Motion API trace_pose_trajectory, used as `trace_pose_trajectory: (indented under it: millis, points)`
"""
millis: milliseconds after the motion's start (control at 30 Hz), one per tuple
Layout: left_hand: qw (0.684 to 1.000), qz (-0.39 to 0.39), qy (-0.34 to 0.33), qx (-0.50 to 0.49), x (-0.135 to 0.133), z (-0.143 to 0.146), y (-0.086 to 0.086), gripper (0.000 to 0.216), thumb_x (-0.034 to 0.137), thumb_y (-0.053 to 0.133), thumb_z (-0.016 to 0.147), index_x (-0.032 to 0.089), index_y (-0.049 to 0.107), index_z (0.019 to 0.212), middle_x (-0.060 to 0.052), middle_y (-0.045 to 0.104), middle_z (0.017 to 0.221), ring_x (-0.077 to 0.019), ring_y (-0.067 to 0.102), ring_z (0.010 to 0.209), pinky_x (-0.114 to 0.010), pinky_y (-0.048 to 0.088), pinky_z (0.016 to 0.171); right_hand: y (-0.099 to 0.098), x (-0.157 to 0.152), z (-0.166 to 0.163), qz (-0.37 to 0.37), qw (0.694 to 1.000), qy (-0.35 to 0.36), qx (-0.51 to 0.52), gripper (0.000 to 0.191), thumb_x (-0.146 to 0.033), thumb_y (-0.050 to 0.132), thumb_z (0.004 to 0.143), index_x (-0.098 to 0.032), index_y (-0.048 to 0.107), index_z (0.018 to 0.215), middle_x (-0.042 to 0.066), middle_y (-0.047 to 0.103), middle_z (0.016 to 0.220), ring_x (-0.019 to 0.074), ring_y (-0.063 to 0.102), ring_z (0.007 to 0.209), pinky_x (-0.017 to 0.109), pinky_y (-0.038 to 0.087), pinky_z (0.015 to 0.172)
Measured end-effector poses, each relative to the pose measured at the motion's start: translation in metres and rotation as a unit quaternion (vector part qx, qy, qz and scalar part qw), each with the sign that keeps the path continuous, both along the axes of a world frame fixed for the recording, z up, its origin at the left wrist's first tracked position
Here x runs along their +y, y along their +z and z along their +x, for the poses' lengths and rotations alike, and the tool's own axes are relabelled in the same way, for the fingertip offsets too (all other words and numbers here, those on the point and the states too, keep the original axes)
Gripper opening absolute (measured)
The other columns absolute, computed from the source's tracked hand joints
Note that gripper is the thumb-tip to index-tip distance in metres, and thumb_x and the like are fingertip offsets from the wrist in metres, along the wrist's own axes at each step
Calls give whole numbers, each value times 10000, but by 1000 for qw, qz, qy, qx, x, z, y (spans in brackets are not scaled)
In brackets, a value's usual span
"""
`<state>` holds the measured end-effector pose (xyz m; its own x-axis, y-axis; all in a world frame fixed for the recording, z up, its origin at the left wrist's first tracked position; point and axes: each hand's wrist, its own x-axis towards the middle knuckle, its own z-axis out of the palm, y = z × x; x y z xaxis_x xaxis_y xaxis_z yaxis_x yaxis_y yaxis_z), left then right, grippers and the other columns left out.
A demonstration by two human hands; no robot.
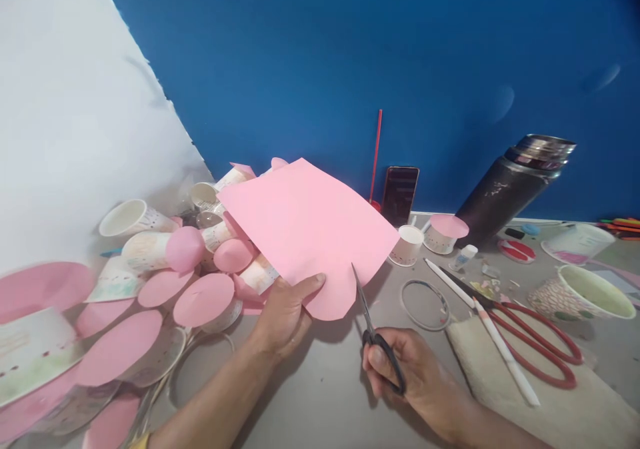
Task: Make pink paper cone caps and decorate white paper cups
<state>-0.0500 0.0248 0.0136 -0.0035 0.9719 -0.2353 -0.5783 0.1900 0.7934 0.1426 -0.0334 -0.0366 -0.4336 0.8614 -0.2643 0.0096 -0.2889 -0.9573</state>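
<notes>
My left hand (287, 312) grips a sheet of pink paper (310, 222) by its near edge, thumb on top and fingers beneath. The sheet is held up off the table, and its near part is cut to a rounded outline. In my right hand (400, 369) is a pair of small scissors (367, 319) with black handles. Their blades lie at a slit in the paper, to the right of my left thumb. How far the blades are apart is hard to make out.
Paper cups with pink discs (205, 299) crowd the left side. On the right lie large red-handled scissors (540, 342), a white pen (505, 352), a metal ring (425, 304) and a cloth (550, 402). A phone (400, 196) and a dark flask (510, 186) stand near the blue wall.
</notes>
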Motion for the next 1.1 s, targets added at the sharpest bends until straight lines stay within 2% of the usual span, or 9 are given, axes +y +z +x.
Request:
trace_pose_trajectory:
  millis: [267, 533, 867, 1100]
  points:
    - [1000, -4, 15, -7, 0, 1, -1, 686, 111, 875, 677, 117, 675, 1333, -157, 795, 1102, -335, 738, 1092, -451, 546, 1046, -3, 1, 0, -8, 1000, -3, 9, 628, -793, 652, 787, -177, 562, 699, 0, 556, 547, 78, 369, 471, 244, 253, 467]
    - [1000, 18, 3, 19, 1, -3, 0, 685, 151, 877, 694, 117, 667, 1344, -165, 791, 1114, -330, 751, 1043, -446, 578, 984, -3, 0, 1, -2, 1000, -4, 18, 608, -750, 664, 817, -168, 555, 680, -4, 531, 544, 70, 372, 478, 237, 241, 466]
    - [996, 31, -64, 53, 3, -12, 8, 580, 221, 865, 702, 105, 726, 1253, -162, 802, 1057, -362, 754, 1014, -441, 618, 862, 2, 0, 0, -16, 1000, 2, 14, 635, -783, 696, 754, -172, 543, 674, -8, 530, 528, 68, 372, 462, 230, 241, 455]
    - [987, 50, -113, 106, 1, -18, 8, 495, 298, 848, 727, 98, 757, 1172, -172, 778, 1148, -371, 723, 1083, -457, 589, 903, 8, 1, -1, -43, 999, -2, -5, 691, -840, 709, 670, -167, 559, 712, -4, 549, 533, 70, 378, 478, 225, 239, 462]
